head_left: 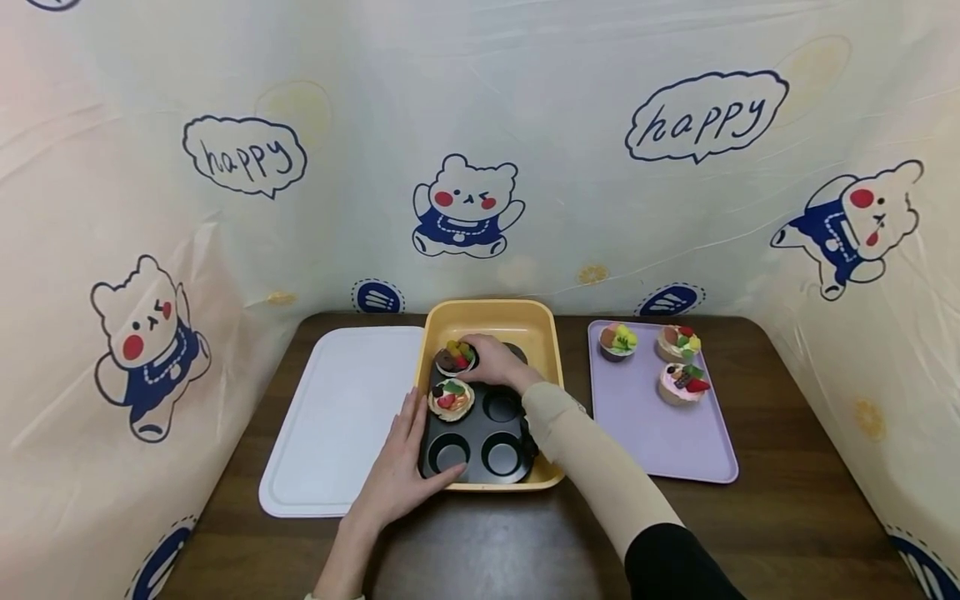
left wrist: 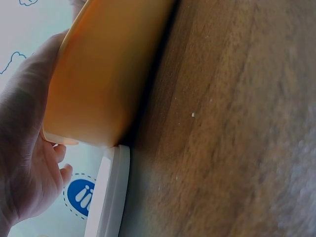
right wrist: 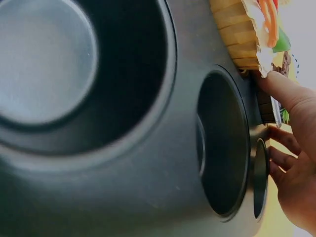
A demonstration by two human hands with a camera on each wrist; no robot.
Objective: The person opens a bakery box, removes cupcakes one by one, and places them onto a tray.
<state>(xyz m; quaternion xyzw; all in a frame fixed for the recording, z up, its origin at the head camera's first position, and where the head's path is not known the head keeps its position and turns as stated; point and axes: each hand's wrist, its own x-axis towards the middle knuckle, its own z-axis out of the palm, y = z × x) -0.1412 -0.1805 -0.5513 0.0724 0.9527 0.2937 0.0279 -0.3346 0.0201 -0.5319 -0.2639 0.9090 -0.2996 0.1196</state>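
Note:
My right hand (head_left: 495, 362) pinches a chocolate-topped toy cupcake (head_left: 453, 358) with fruit at the back left cup of a dark muffin tin (head_left: 477, 433). Whether that cupcake is fully seated I cannot tell. Just in front of it, a cream-topped cupcake (head_left: 451, 401) sits in the middle left cup. The tin lies inside a yellow tub (head_left: 491, 313). Against the tub's front left corner rests my left hand (head_left: 397, 471), fingers along the left side and thumb at the front rim. In the right wrist view, fingertips (right wrist: 276, 84) touch beside the cupcakes, partly hidden.
A white tray (head_left: 337, 417) lies left of the tub, close beside it. To the right, a purple tray (head_left: 637, 442) bears a small dark-cupped cupcake (head_left: 618, 340), another cupcake (head_left: 678, 342) behind and a pink-topped one (head_left: 682, 384). Printed cloth (head_left: 570, 208) hangs behind the brown table (head_left: 787, 500).

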